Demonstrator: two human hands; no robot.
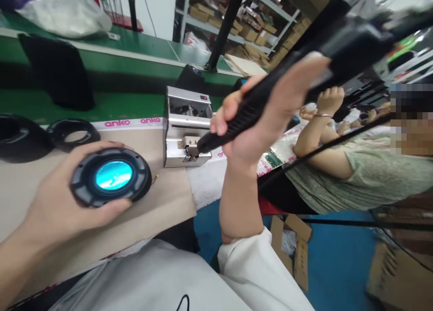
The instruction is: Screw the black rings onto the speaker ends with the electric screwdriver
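Note:
At the lower left, my left hand (54, 198) grips a round black speaker unit (144, 178) with a shiny blue centre, tilted above the tan work surface. A short thin wire pokes out from its right side. Closed around a black electric screwdriver (255, 108), my right hand (252, 137) is raised in the middle. The screwdriver's nose points down-left at the outlet of a silver screw feeder (187, 160); whether the bit touches it I cannot tell. Left of the feeder lie a black ring (93, 130) and a larger black rounded housing (25, 139).
A black panel (59, 72) leans on the green bench (128, 97) behind. Overhead, a plastic bag (67, 13) sits on the ledge. To the right is a co-worker in a green top (365, 180), with an open carton (301, 252) on the blue floor.

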